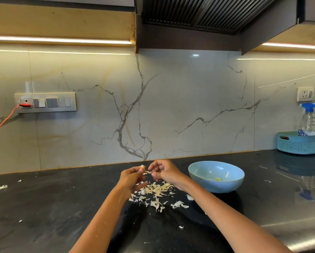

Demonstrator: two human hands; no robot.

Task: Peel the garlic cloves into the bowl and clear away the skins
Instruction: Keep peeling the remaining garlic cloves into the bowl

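Up above the dark countertop [61,207], two bare hands meet: the left hand [132,177] pinches one garlic clove [143,167] at its fingertips, and the right hand [164,170], at 3 o'clock of it and nearly touching, pinches a strip of skin [149,172] hanging off that clove. Directly below the hands, at 6 o'clock, lies one loose pile of garlic skins [157,193], too many flakes to count, with a few strays scattered further out. At 3 o'clock of the right hand stands one light blue bowl [198,170] holding a single peeled clove [218,179]. Far off at 2 o'clock sits one teal basket [298,145] with one spray bottle [308,117] in it.
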